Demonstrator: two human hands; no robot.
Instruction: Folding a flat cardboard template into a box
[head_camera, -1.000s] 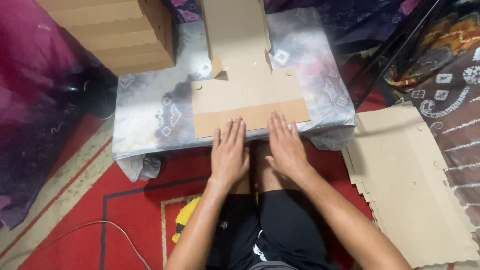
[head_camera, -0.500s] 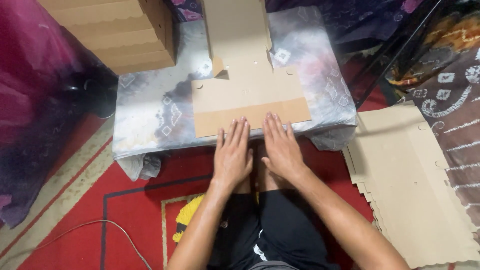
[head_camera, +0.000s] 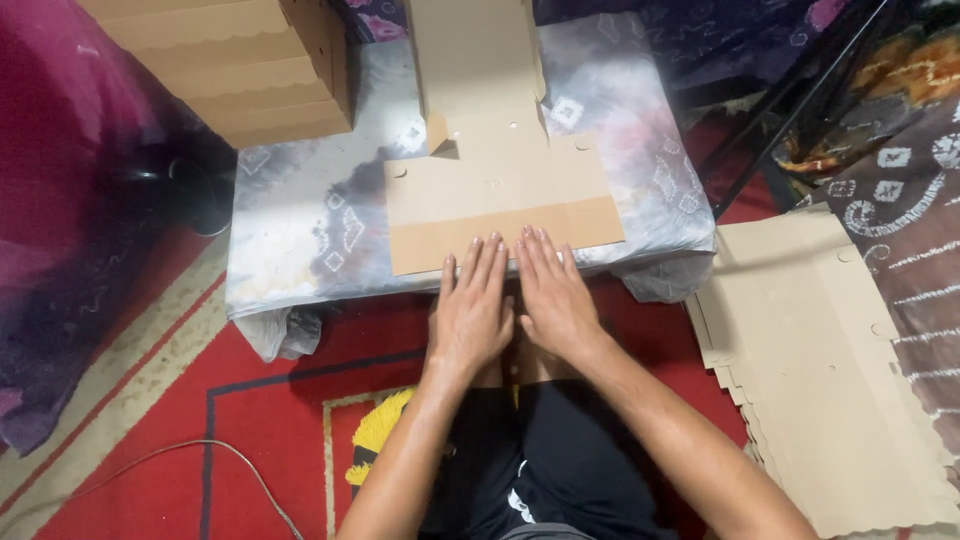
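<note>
**Flat hands meet the near flap of a cardboard blank**

Red patterned carpet (head_camera: 270, 400) surrounds a low worktop (head_camera: 300, 260) draped in grey-and-white tie-dye cloth, seen from above by a seated person. On it lies an unfolded cardboard blank (head_camera: 495, 185), its long axis running from 6 to 12 o'clock, away from the person, with its near flap (head_camera: 500, 235) crossing from 9 to 3 o'clock at the worktop's front edge. The left hand (head_camera: 472, 315) and right hand (head_camera: 555, 300) lie side by side, palms down and fingers straight, gripping nothing; their fingertips touch the flap's near edge, which lies at 12 o'clock from both. Neither hand is clearly nearer. A stack of folded cardboard boxes (head_camera: 240, 70) stands at 11 o'clock, and a pile of flat cardboard sheets (head_camera: 830, 380) rests on the floor at 3 o'clock.
</note>
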